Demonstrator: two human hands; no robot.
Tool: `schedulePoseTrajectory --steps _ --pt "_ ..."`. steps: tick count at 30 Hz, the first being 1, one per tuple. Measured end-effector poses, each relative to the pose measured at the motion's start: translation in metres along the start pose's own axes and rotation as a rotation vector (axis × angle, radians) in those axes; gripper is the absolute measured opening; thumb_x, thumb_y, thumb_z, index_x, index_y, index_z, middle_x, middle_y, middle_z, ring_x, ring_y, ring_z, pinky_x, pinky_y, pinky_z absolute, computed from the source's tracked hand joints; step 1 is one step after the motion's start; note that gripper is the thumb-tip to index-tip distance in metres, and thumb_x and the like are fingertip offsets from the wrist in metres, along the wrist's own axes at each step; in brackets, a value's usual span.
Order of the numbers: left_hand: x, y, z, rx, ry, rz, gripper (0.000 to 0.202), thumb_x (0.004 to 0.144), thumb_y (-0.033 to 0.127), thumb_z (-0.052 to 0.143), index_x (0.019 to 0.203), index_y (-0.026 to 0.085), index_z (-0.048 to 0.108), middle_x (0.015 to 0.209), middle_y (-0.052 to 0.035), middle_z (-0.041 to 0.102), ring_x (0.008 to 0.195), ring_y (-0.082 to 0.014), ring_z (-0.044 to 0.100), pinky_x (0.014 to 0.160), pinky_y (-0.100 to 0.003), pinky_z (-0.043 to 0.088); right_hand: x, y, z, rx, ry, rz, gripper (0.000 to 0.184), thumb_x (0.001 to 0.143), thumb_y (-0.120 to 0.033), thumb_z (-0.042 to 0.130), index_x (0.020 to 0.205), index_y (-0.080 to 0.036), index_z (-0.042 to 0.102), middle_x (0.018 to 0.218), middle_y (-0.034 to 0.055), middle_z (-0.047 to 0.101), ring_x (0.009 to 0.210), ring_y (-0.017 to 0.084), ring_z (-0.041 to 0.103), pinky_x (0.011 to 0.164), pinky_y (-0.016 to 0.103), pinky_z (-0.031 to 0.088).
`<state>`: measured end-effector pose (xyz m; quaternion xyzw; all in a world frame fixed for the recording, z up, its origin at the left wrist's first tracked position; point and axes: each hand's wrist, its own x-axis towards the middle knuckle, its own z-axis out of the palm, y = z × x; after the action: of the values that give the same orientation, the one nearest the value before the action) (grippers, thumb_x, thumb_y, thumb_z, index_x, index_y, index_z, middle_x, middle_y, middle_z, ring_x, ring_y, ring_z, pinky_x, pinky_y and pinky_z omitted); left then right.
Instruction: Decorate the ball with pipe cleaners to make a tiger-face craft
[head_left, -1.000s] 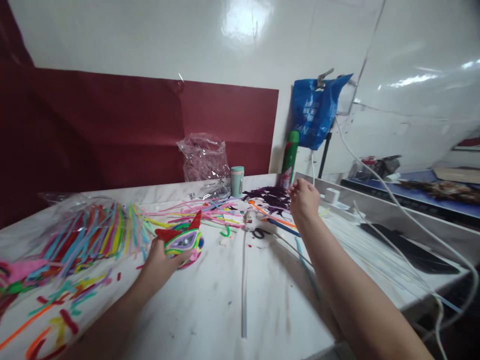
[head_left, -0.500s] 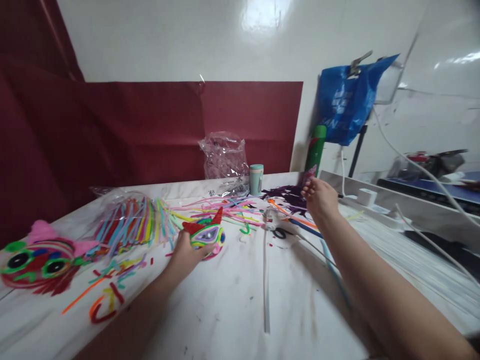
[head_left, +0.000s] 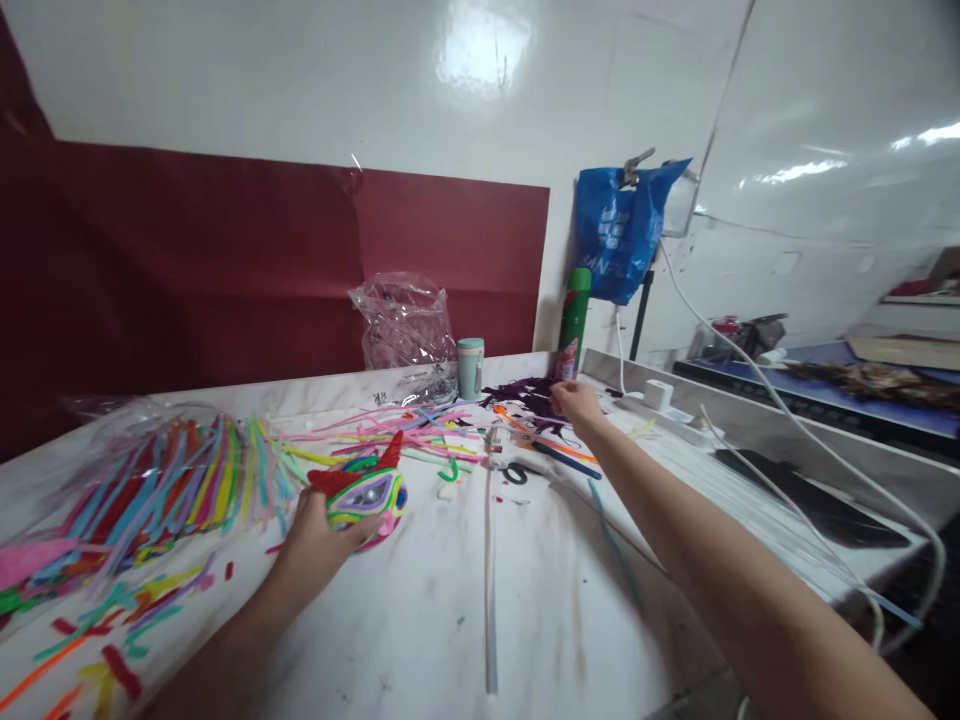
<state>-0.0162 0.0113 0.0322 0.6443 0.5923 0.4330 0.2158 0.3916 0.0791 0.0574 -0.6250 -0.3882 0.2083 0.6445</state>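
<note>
My left hand [head_left: 319,535] is wrapped round a small colourful pipe-cleaner mask [head_left: 366,490] with red ears, which rests on the white marbled table [head_left: 450,620]. My right hand [head_left: 576,402] is stretched far forward at a heap of dark purple pipe-cleaner pieces [head_left: 529,394]. Its fingers are curled and pinched at the heap's edge; what they hold is too small to make out. Black-handled scissors [head_left: 516,470] and an orange pipe cleaner [head_left: 541,435] lie just short of that hand.
A clear bag of many-coloured pipe cleaners [head_left: 157,475] lies at left, with loose cut pieces [head_left: 105,640] in front. At the back stand a crumpled clear bag [head_left: 406,325], a teal cup [head_left: 470,366], a green spray can [head_left: 573,322] and a hanging blue bag [head_left: 619,228]. White cables [head_left: 787,420] cross at right.
My right hand has reached farther forward to the purple heap and pinched down. The left hand stays on the mask. The camera swung left, then back right.
</note>
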Motion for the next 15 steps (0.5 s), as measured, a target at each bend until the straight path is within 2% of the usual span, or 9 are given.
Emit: schedulePoseTrajectory --steps 5,8,11,15 --pt "-0.002 0.004 -0.001 0.019 0.050 -0.039 0.049 0.047 0.049 0.074 0.081 0.021 0.053 0.094 -0.0090 0.063 0.103 -0.0355 0.059 0.088 -0.047 0.047 -0.003 0.017 0.029 -0.548 -0.207 0.013 0.031 0.091 -0.032 0.057 0.119 -0.017 0.057 0.121 0.0084 0.059 0.101 0.022 0.061 0.084 0.041 0.053" --pt "-0.001 0.001 0.000 0.018 0.041 -0.060 0.050 0.048 0.050 0.074 0.083 0.022 0.052 0.090 -0.0079 0.064 0.101 -0.0351 0.060 0.086 -0.047 0.048 -0.002 0.024 0.045 -0.781 -0.278 -0.007 0.032 0.091 -0.032 0.057 0.119 -0.016 0.056 0.120 0.0092 0.059 0.101 0.021 0.061 0.084 0.041 0.053" --pt "0.001 -0.005 0.002 0.013 0.055 -0.061 0.052 0.048 0.052 0.074 0.084 0.020 0.053 0.092 -0.0095 0.064 0.098 -0.0352 0.060 0.085 -0.047 0.048 -0.001 0.028 0.049 -0.943 -0.316 -0.049 0.033 0.091 -0.032 0.058 0.120 -0.016 0.056 0.120 0.0090 0.059 0.101 0.022 0.061 0.084 0.041 0.053" --pt "0.003 -0.009 0.002 0.024 0.072 -0.069 0.048 0.050 0.053 0.074 0.079 0.021 0.052 0.090 -0.0090 0.063 0.097 -0.0345 0.060 0.084 -0.046 0.048 0.005 0.029 0.043 -1.060 -0.307 -0.121 0.033 0.091 -0.032 0.057 0.120 -0.015 0.056 0.120 0.0097 0.058 0.101 0.021 0.061 0.084 0.041 0.053"
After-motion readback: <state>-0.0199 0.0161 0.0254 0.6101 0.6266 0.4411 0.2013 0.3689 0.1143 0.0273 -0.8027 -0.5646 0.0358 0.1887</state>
